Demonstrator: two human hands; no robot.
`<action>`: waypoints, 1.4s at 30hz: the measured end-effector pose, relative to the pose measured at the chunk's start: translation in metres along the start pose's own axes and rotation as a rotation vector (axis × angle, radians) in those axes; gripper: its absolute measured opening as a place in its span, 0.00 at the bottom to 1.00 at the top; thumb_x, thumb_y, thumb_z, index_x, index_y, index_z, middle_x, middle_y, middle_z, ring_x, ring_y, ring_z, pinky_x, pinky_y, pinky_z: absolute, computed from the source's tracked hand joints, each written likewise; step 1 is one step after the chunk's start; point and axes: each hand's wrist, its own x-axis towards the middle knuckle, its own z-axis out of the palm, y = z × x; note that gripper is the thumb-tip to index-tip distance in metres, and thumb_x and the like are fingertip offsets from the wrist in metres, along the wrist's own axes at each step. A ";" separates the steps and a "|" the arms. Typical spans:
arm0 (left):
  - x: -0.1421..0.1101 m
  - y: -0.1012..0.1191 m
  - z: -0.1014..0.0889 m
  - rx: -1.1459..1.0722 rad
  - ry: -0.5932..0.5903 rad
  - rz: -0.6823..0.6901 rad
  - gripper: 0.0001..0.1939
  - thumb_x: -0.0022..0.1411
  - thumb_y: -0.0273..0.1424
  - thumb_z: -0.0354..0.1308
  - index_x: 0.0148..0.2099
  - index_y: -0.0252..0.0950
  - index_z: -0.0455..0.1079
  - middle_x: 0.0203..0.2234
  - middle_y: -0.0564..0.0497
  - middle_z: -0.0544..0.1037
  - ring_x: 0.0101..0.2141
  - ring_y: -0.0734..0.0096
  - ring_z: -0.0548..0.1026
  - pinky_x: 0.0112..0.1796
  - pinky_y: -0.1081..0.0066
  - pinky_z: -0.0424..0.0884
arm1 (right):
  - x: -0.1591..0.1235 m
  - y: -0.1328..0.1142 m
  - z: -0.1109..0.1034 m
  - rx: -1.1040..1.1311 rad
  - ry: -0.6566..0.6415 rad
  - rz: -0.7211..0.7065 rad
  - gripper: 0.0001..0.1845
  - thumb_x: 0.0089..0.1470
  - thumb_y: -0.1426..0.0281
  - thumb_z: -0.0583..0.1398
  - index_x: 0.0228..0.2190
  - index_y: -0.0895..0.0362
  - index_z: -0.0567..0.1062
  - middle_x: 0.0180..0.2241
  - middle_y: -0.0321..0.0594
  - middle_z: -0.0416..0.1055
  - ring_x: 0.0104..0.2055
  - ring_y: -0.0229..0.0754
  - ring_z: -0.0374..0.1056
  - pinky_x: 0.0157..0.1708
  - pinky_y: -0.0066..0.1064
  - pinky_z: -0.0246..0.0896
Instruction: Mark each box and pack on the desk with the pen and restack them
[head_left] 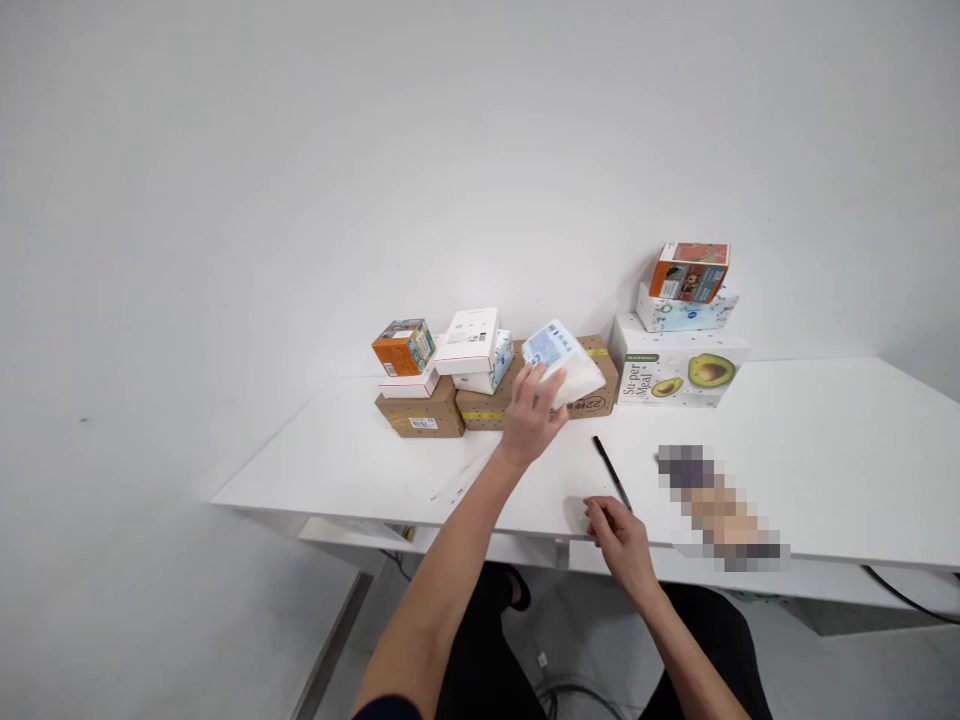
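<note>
My left hand (531,415) is closed round a white soft packet with a blue printed label (566,365), held tilted above a long brown cardboard box (484,408). The packet hides part of that box. At the front edge of the desk, my right hand (619,540) has its fingers curled in, with thumb and forefinger together and nothing visible between them. Just beyond it a black pen (611,470) lies on the white desk (337,470).
Left of the packet stand a small brown box (424,415), an orange box (403,347), a flat white box (469,338) and a tissue pack (487,372). Rightward, a white avocado box (679,365) bears a blue-white pack (686,308) and another orange box (690,272). A blurred-out item (720,510) lies near the front edge.
</note>
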 end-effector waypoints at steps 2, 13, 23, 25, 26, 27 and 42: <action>-0.032 -0.001 -0.019 -0.046 0.076 -0.027 0.24 0.56 0.29 0.55 0.56 0.39 0.61 0.53 0.40 0.67 0.59 0.54 0.60 0.57 0.51 0.61 | 0.000 0.000 0.000 0.015 0.001 0.008 0.18 0.56 0.55 0.54 0.33 0.56 0.74 0.22 0.38 0.69 0.21 0.38 0.63 0.22 0.29 0.61; -0.186 0.003 -0.048 -0.203 -0.164 0.105 0.35 0.52 0.17 0.48 0.61 0.45 0.52 0.52 0.44 0.69 0.62 0.54 0.54 0.53 0.48 0.66 | -0.003 -0.007 0.004 0.080 0.130 0.112 0.18 0.54 0.55 0.56 0.32 0.57 0.74 0.23 0.38 0.70 0.25 0.39 0.65 0.25 0.30 0.63; -0.193 0.062 -0.050 -0.461 0.026 -0.688 0.42 0.55 0.30 0.54 0.66 0.37 0.36 0.62 0.35 0.47 0.62 0.49 0.53 0.56 0.49 0.61 | 0.001 -0.013 0.006 0.046 0.117 0.195 0.22 0.54 0.53 0.55 0.37 0.58 0.73 0.24 0.38 0.69 0.25 0.39 0.66 0.27 0.31 0.64; -0.188 0.074 -0.047 -0.374 -0.009 -0.704 0.47 0.51 0.33 0.61 0.66 0.38 0.37 0.62 0.35 0.46 0.63 0.45 0.48 0.56 0.45 0.58 | 0.006 -0.016 0.008 0.023 0.112 0.225 0.25 0.54 0.51 0.54 0.43 0.58 0.72 0.23 0.36 0.68 0.24 0.39 0.65 0.26 0.31 0.64; -0.185 0.078 -0.045 -0.329 -0.025 -0.710 0.49 0.49 0.34 0.64 0.66 0.39 0.37 0.61 0.35 0.45 0.63 0.43 0.47 0.55 0.44 0.58 | 0.009 -0.017 0.009 0.010 0.109 0.240 0.28 0.55 0.51 0.53 0.47 0.58 0.70 0.22 0.36 0.68 0.23 0.40 0.65 0.25 0.32 0.64; -0.183 0.081 -0.042 -0.293 -0.038 -0.723 0.51 0.48 0.35 0.65 0.66 0.39 0.38 0.61 0.35 0.45 0.62 0.42 0.47 0.54 0.43 0.59 | 0.012 -0.019 0.011 -0.004 0.105 0.252 0.31 0.55 0.50 0.52 0.50 0.58 0.68 0.21 0.36 0.68 0.23 0.40 0.65 0.25 0.32 0.64; -0.157 0.013 -0.053 -0.854 -0.079 -1.073 0.34 0.59 0.43 0.56 0.64 0.39 0.53 0.56 0.41 0.66 0.51 0.58 0.69 0.48 0.63 0.68 | 0.027 -0.003 0.011 0.325 0.148 0.094 0.21 0.56 0.56 0.54 0.37 0.58 0.78 0.25 0.38 0.70 0.24 0.36 0.60 0.25 0.29 0.57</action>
